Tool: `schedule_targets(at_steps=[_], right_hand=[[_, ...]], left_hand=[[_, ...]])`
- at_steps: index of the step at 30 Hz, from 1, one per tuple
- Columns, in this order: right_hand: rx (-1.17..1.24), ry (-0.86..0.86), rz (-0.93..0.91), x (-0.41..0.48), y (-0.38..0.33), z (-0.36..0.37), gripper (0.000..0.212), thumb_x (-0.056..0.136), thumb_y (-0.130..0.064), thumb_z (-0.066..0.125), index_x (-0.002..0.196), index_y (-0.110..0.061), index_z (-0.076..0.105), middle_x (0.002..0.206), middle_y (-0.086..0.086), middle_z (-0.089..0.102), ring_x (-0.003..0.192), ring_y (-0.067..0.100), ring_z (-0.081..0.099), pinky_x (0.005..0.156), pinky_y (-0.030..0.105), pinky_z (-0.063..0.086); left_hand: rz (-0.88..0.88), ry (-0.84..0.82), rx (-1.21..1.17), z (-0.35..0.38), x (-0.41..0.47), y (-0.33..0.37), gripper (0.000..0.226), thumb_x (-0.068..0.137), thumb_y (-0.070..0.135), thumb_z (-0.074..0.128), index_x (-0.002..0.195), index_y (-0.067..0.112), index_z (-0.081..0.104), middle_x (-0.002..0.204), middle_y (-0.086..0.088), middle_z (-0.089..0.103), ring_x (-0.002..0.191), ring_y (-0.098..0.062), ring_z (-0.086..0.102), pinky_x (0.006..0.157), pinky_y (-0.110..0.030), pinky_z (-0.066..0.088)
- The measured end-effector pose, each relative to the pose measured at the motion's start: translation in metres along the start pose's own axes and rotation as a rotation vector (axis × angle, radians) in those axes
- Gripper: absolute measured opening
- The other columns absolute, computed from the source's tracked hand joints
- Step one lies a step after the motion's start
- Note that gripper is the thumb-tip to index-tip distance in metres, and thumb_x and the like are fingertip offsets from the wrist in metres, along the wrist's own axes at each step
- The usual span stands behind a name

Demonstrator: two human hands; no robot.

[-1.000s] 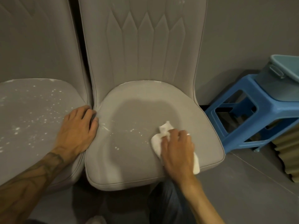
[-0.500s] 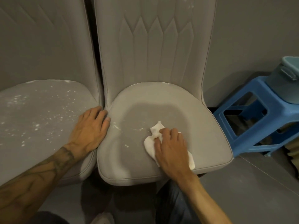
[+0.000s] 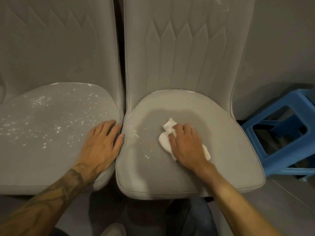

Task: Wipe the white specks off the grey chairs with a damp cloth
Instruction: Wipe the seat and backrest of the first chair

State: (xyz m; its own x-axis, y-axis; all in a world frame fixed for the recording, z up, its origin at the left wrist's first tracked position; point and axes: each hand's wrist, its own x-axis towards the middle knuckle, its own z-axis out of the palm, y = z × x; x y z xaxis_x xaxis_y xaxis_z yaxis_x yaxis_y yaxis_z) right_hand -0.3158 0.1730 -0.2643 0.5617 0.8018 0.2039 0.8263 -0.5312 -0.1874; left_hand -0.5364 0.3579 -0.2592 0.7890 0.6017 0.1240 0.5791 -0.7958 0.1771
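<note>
Cloth [image 3: 167, 125] on R chair [image 3: 221, 133], R hand [image 3: 185, 147] fingers gripping it, L hand [image 3: 100, 145] fingers flat on speckled L chair [image 3: 34, 150]

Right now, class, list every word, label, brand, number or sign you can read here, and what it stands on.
None can be read.
The left grey chair, the right grey chair, the white cloth and the blue stool carry no print.
The tattoo on the left forearm shows no letters.
</note>
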Motion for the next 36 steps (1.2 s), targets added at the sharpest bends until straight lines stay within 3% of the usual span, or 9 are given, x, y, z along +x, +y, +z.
schedule_targets(at_steps=[4, 6, 9, 11, 17, 23, 30, 36], right_hand=[[-0.073, 0.004, 0.242, 0.040, 0.014, -0.001, 0.035, 0.102, -0.037, 0.037, 0.121, -0.010, 0.048, 0.119, 0.016, 0.050, 0.105, 0.036, 0.048, 0.085, 0.044, 0.038], [-0.051, -0.002, 0.152, 0.032, -0.009, 0.003, 0.037, 0.101, -0.038, 0.034, 0.121, -0.010, 0.048, 0.118, 0.017, 0.051, 0.104, 0.036, 0.048, 0.087, 0.045, 0.039], [0.006, -0.013, -0.143, -0.003, -0.033, 0.007, 0.040, 0.099, -0.043, 0.027, 0.116, -0.015, 0.050, 0.108, 0.009, 0.051, 0.093, 0.030, 0.047, 0.081, 0.045, 0.041], [0.053, -0.020, -0.203, -0.003, -0.022, 0.005, 0.037, 0.100, -0.044, 0.029, 0.115, -0.017, 0.051, 0.106, 0.006, 0.050, 0.091, 0.028, 0.047, 0.080, 0.042, 0.038], [-0.052, -0.013, 0.143, 0.066, -0.005, 0.010, 0.036, 0.102, -0.036, 0.038, 0.122, -0.007, 0.048, 0.121, 0.018, 0.050, 0.106, 0.036, 0.048, 0.087, 0.043, 0.034], [0.114, -0.029, -0.259, 0.025, -0.060, 0.024, 0.040, 0.097, -0.047, 0.027, 0.114, -0.017, 0.048, 0.109, 0.009, 0.049, 0.095, 0.029, 0.046, 0.081, 0.043, 0.038], [0.091, -0.075, -0.027, 0.111, -0.054, 0.033, 0.034, 0.101, -0.038, 0.038, 0.122, -0.012, 0.046, 0.119, 0.016, 0.046, 0.105, 0.035, 0.045, 0.092, 0.044, 0.036], [0.144, -0.072, -0.358, 0.071, -0.077, 0.043, 0.033, 0.098, -0.046, 0.033, 0.110, -0.019, 0.045, 0.106, 0.008, 0.048, 0.091, 0.029, 0.046, 0.080, 0.043, 0.038]], left_hand=[[-0.003, 0.010, 0.012, 0.001, 0.001, 0.000, 0.056, 0.106, 0.046, 0.031, 0.145, 0.014, 0.055, 0.148, -0.010, 0.052, 0.135, -0.029, 0.048, 0.114, -0.046, 0.037], [-0.001, 0.010, 0.019, 0.001, 0.001, -0.001, 0.054, 0.106, 0.045, 0.032, 0.144, 0.014, 0.056, 0.147, -0.009, 0.053, 0.134, -0.028, 0.049, 0.113, -0.046, 0.037], [-0.008, 0.005, 0.018, 0.001, 0.001, -0.002, 0.054, 0.106, 0.045, 0.031, 0.145, 0.014, 0.055, 0.147, -0.009, 0.052, 0.134, -0.027, 0.048, 0.115, -0.045, 0.037], [-0.010, -0.002, 0.021, 0.001, 0.001, -0.001, 0.056, 0.106, 0.045, 0.030, 0.146, 0.015, 0.054, 0.148, -0.008, 0.052, 0.136, -0.027, 0.048, 0.116, -0.045, 0.036], [-0.021, 0.000, 0.036, 0.000, 0.002, 0.000, 0.055, 0.107, 0.043, 0.029, 0.146, 0.015, 0.054, 0.149, -0.008, 0.051, 0.136, -0.027, 0.047, 0.116, -0.044, 0.036], [-0.016, 0.015, 0.029, 0.001, 0.001, 0.000, 0.051, 0.106, 0.039, 0.033, 0.143, 0.014, 0.056, 0.146, -0.009, 0.053, 0.134, -0.028, 0.049, 0.113, -0.046, 0.038], [-0.016, 0.039, 0.009, 0.003, 0.000, -0.002, 0.049, 0.107, 0.038, 0.031, 0.145, 0.017, 0.054, 0.146, -0.006, 0.053, 0.134, -0.025, 0.048, 0.115, -0.044, 0.039], [-0.022, 0.059, -0.011, 0.006, -0.001, -0.006, 0.051, 0.106, 0.032, 0.028, 0.144, 0.013, 0.054, 0.146, -0.008, 0.054, 0.134, -0.025, 0.050, 0.115, -0.045, 0.039]])
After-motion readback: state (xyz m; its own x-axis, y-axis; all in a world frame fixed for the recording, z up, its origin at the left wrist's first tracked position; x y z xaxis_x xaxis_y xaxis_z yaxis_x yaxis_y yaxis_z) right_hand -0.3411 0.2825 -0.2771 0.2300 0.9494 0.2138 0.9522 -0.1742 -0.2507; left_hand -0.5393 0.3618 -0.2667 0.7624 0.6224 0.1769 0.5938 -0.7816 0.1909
